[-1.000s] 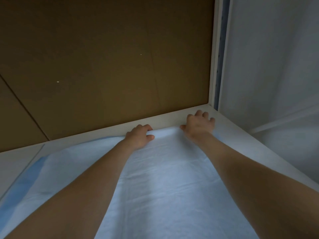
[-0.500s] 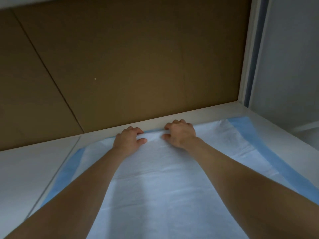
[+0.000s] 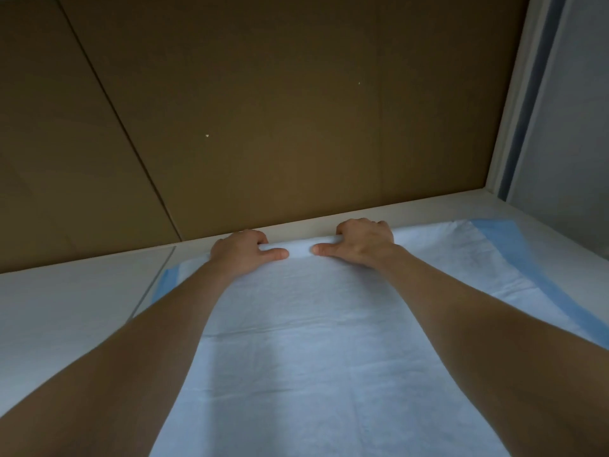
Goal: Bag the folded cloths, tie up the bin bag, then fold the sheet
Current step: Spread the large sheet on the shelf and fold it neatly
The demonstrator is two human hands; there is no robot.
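Two grips, both clamped on one item.

Left grip point(image 3: 245, 252): fingers curled over the far edge of the sheet point(image 3: 296, 341), thumb laid flat on top, pointing right.

Right grip point(image 3: 361, 244): same hold, fingers tucked over the edge, thumb pointing left. My two thumb tips are near each other but apart, with a small raised roll of the fabric bunched between them. Both my forearms are bare and reach forward across the cloth.

Sheet: white, lightly textured, with faint creases running across and along it. It lies spread on the surface point(image 3: 66, 308), its far edge just beside the back wall point(image 3: 263, 110), where I hold it.

Blue border point(image 3: 514, 255): a broad band along the sheet's right side, and a narrow strip showing at its far left corner.

Surface: white, with a thin seam line point(image 3: 151, 285) running toward me, left of the sheet.

Back wall: brown panels, one slanting joint between them, one tiny pale speck point(image 3: 207, 136). A pale ledge runs where it meets the surface.

White frame point(image 3: 517, 103): upright at the right end of the brown panels, with a dark blue-grey strip beside it.

Grey panel point(image 3: 573, 127): right of the frame.

Light: dim.
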